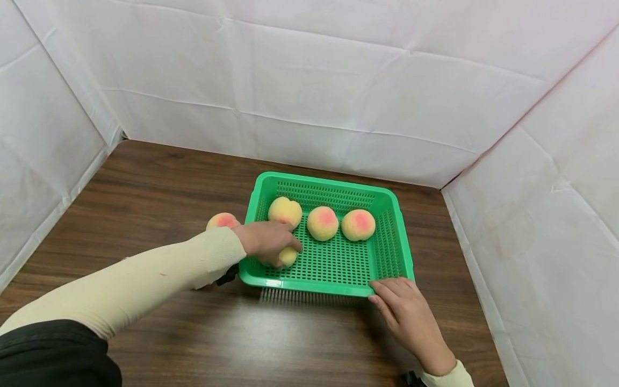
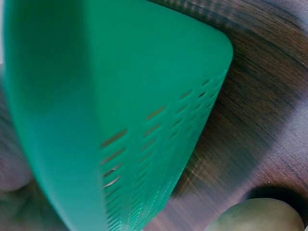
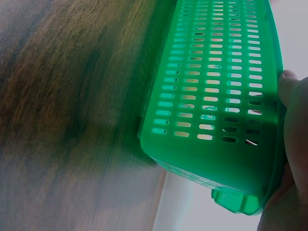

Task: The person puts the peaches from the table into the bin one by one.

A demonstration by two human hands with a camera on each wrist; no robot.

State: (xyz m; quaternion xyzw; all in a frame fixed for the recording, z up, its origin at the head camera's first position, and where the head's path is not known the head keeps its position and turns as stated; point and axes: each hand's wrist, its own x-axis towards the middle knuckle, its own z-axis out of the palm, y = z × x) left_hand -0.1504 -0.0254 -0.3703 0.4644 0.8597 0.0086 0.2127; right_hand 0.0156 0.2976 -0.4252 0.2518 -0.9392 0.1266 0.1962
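Your L hand curls its fingers around a round, yellow, fuzzy-looking peach at 8 o'clock inside the green, rectangular plastic basket; your R hand pinches its rim at 4 o'clock. Peach is prob. light, softish, non-slip: grip gently round the widest pt.
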